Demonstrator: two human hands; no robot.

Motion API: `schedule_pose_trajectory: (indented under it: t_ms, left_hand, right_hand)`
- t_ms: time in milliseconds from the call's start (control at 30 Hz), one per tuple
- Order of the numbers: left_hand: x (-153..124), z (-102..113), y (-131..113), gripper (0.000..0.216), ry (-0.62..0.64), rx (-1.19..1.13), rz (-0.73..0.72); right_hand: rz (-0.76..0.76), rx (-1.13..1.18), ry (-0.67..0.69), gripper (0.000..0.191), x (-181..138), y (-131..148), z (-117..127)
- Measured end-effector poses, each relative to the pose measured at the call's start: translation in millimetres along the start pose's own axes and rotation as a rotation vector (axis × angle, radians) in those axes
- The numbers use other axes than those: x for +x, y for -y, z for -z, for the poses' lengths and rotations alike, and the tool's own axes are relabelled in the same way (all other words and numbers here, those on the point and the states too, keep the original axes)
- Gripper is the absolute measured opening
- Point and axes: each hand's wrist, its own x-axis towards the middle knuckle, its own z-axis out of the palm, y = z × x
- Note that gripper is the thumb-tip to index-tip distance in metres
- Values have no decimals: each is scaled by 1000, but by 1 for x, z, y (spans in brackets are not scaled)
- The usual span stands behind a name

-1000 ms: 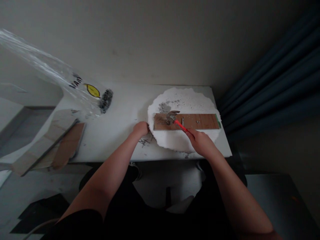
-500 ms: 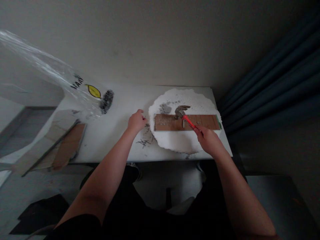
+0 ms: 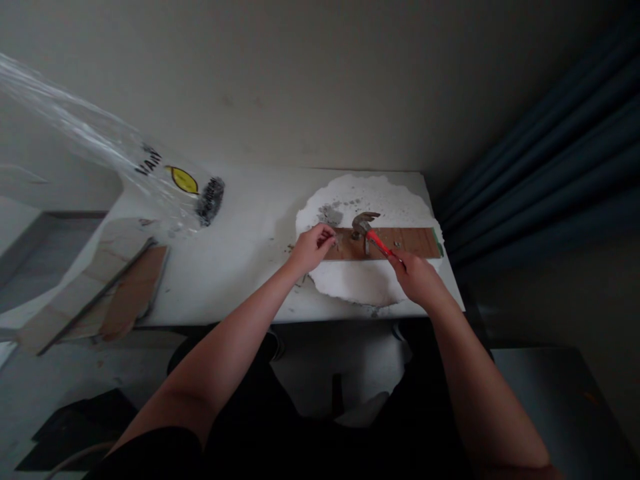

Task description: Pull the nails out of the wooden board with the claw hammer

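My right hand (image 3: 419,275) grips the red handle of a claw hammer (image 3: 379,241). The hammer's rusty metal head is raised over a brown board (image 3: 405,244), which lies across a white rough-edged slab (image 3: 350,287). My left hand (image 3: 314,248) is over the board's left end, with thumb and fingers pinched together. Whatever is between those fingertips is too small to make out. The hand and wrist hide much of the left end of the board. Grey debris (image 3: 330,213) lies on the slab behind the board.
The slab rests on a white table (image 3: 240,267) against a wall. A clear plastic bag (image 3: 165,177) with a yellow print stands at the back left. Broken board pieces (image 3: 131,293) lie at the left edge. A dark curtain (image 3: 540,167) hangs on the right.
My left hand has moved right, from beside the slab to above the board's left end, and its fingers have closed into a pinch. The right hand and hammer have barely moved.
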Motion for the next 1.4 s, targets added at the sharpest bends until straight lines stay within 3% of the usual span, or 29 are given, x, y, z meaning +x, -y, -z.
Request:
schedule_pose_trajectory:
  t_ms: [300, 1400]
  left_hand:
    - [2, -3, -2, 9, 11, 20, 45]
    - [0, -2, -4, 17, 40, 188, -39]
  right_hand:
    - [-3, -3, 21, 43, 0, 2, 3]
    - [-9, -2, 33, 44, 0, 2, 2]
